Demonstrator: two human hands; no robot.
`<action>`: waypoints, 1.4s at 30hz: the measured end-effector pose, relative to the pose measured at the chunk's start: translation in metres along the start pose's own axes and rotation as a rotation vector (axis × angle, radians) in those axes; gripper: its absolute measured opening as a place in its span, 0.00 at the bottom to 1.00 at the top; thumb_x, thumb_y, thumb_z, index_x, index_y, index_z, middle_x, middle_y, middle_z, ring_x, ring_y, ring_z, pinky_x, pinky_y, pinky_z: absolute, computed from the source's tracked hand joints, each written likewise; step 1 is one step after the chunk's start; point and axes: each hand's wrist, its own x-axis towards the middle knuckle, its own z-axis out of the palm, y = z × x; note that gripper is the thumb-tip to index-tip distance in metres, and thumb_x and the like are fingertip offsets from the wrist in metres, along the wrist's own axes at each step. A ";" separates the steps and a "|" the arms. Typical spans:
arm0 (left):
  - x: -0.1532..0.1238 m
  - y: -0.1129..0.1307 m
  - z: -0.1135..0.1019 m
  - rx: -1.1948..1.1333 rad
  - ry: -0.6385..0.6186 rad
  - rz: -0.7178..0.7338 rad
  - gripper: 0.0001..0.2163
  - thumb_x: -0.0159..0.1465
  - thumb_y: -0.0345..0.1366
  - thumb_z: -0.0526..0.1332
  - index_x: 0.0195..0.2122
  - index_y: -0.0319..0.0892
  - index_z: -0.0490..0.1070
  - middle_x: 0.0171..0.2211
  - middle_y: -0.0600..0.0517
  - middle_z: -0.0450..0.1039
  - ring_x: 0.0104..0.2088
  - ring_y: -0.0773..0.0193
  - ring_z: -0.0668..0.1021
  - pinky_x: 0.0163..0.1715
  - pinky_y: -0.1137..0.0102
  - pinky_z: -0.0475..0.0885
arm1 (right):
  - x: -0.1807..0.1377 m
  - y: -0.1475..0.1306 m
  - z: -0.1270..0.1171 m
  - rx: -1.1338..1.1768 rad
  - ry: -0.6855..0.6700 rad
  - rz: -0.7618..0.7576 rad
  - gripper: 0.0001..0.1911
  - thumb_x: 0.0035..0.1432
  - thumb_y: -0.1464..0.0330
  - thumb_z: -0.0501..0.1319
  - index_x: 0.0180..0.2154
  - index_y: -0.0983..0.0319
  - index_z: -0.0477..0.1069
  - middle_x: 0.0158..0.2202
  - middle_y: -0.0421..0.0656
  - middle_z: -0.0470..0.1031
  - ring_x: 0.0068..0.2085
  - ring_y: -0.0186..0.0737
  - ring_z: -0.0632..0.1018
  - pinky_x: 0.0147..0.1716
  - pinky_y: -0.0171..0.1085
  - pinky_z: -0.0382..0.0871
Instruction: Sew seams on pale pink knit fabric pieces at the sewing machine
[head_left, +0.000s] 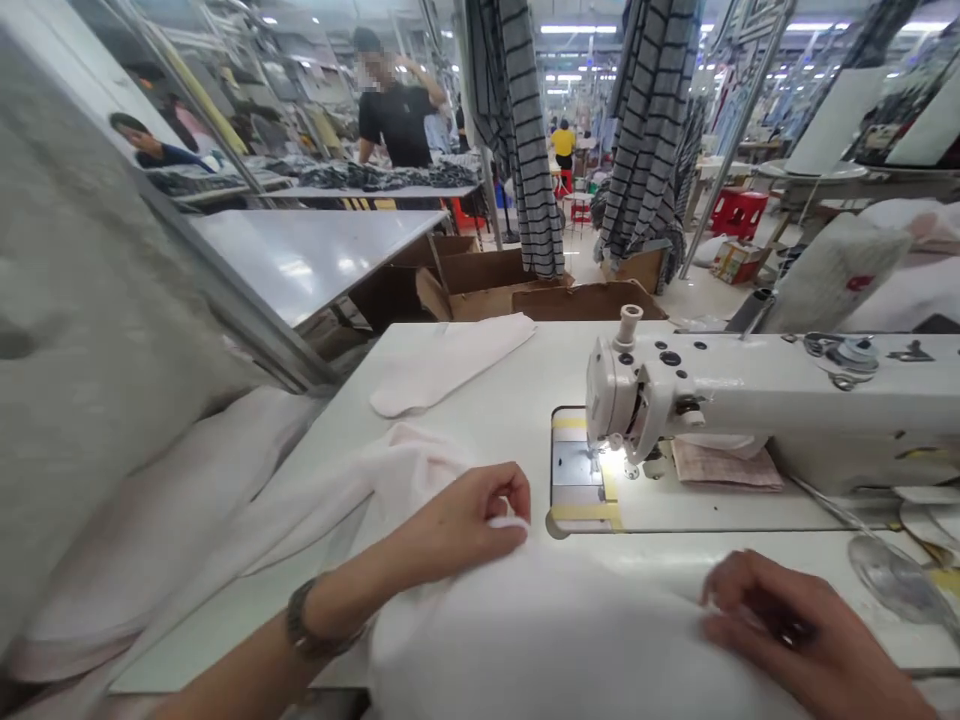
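Observation:
My left hand [487,515], with a watch [300,620] on its wrist, pinches the top edge of a pale pink, almost white fabric piece [570,640]. The cloth stretches across the table's front toward my right hand [780,620]. That hand is slightly blurred, its fingers curled and closed at the cloth's right edge. Just beyond my hands stands a white sewing machine [720,390], its lamp lit over the needle plate [574,465]. More pale pink cloth [405,460] lies bunched behind my left hand, and a flat cut piece [457,365] rests farther back.
A folded pinkish cloth [727,465] lies under the machine arm. Pale cloth [187,520] hangs off the table's left side. Cardboard boxes [487,275] and striped garments [529,150] are behind the table. A person in black [401,115] stands at a far table.

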 end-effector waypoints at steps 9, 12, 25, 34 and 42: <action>0.076 -0.029 0.044 0.290 0.071 0.304 0.12 0.65 0.27 0.50 0.29 0.41 0.70 0.39 0.47 0.74 0.38 0.58 0.73 0.46 0.59 0.65 | 0.030 0.056 0.015 -0.213 0.155 0.059 0.09 0.61 0.60 0.60 0.41 0.54 0.74 0.34 0.37 0.79 0.32 0.36 0.79 0.31 0.31 0.72; 0.063 -0.034 0.053 0.548 0.237 0.469 0.13 0.63 0.22 0.50 0.34 0.39 0.73 0.45 0.42 0.73 0.46 0.52 0.72 0.50 0.54 0.62 | 0.042 0.058 0.009 -0.260 0.061 0.007 0.09 0.64 0.62 0.57 0.42 0.56 0.73 0.34 0.38 0.78 0.31 0.35 0.79 0.31 0.31 0.72; 0.075 -0.013 0.105 0.898 0.674 0.647 0.14 0.65 0.20 0.49 0.42 0.35 0.73 0.39 0.46 0.77 0.45 0.56 0.75 0.54 0.57 0.62 | 0.071 0.092 -0.037 -0.860 0.225 -0.138 0.17 0.66 0.68 0.48 0.37 0.56 0.76 0.34 0.43 0.79 0.28 0.40 0.78 0.25 0.36 0.67; 0.086 -0.014 0.105 0.752 0.784 0.660 0.12 0.68 0.23 0.50 0.35 0.39 0.72 0.31 0.50 0.77 0.43 0.57 0.78 0.54 0.59 0.61 | 0.073 0.106 -0.025 -1.050 0.366 -0.223 0.16 0.52 0.76 0.52 0.34 0.56 0.76 0.27 0.43 0.76 0.29 0.42 0.74 0.24 0.35 0.60; 0.087 -0.019 0.110 0.821 0.771 0.616 0.14 0.67 0.22 0.49 0.37 0.40 0.73 0.37 0.49 0.78 0.47 0.58 0.76 0.56 0.58 0.61 | 0.073 0.111 -0.029 -1.107 0.393 -0.376 0.15 0.50 0.77 0.52 0.35 0.58 0.74 0.24 0.41 0.71 0.27 0.39 0.70 0.24 0.33 0.57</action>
